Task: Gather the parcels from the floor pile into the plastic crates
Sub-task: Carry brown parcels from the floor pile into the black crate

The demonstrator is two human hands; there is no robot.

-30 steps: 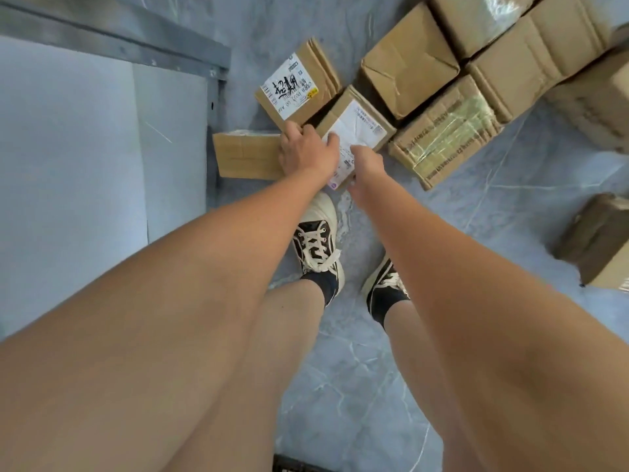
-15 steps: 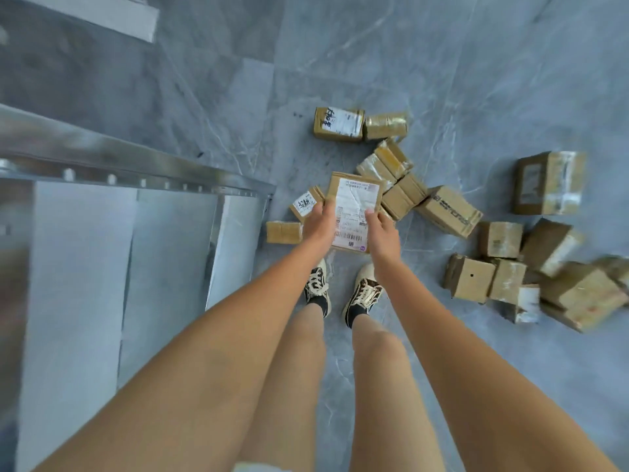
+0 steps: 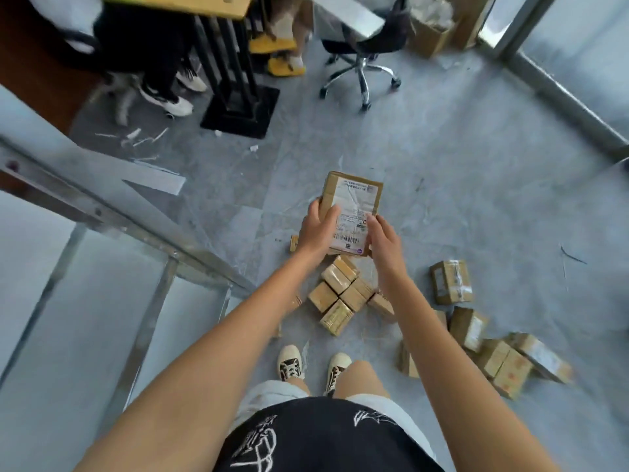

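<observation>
Both hands, left hand and right hand, hold a labelled parcel above the floor pile.

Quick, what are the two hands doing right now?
Left hand: grips the left side of the labelled parcel.
Right hand: holds the parcel's right side, fingers against its edge.

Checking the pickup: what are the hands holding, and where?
A labelled cardboard parcel: left hand grips its left edge, right hand its lower right edge.
</observation>
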